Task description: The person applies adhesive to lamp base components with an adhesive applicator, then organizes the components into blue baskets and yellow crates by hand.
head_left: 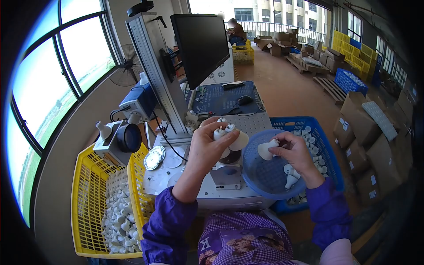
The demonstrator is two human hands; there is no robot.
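Several white bulb-shaped parts point(239, 140) are bunched in my left hand point(208, 145), its fingers wrapped round them above the white machine table point(207, 191). Over the round blue basket point(255, 185), my right hand point(296, 152) pinches one white cone-shaped part point(265, 151) by its narrow end, the wide end facing left. A few similar white parts point(291, 180) lie inside the basket, below my right hand. A dark round fixture point(228, 158) stands partly hidden behind my left hand.
A yellow crate point(81, 212) of white parts stands left; a blue crate point(338, 172) lies right under the basket. A lens unit point(129, 138), monitor point(201, 46) and mouse point(245, 100) are around the table. Cartons point(384, 163) stand right. Another person point(237, 31) sits far back.
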